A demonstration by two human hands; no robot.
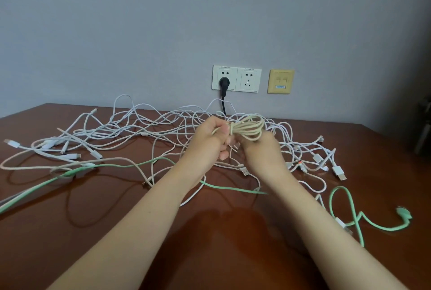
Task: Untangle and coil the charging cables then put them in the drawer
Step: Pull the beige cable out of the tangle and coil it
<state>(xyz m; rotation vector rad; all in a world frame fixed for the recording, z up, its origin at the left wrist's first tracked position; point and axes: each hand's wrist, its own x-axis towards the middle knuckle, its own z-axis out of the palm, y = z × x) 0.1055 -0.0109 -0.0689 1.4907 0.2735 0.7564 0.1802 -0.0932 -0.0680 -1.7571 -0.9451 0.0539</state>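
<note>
The person's left grip (210, 137) is closing round the left end of a cream cable coil (248, 127), fingers curled and thumb pressing on the gathered strands. The right grip (261, 149) is curling under the coil's right side and holding its loops from below, though its fingertips are hidden behind the hand. Both are holding the coil up above the middle of the tabletop (210, 243), towards its far edge. Under and around it, a tangle of white cables (140, 126) is sprawling from the left side to the right, plugs lying loose at both ends. A green cable (349, 224) is snaking along the near side, under both forearms. On the far wall, a black plug (224, 82) is sitting in a double socket (248, 78), beside a beige plate (280, 81).
</note>
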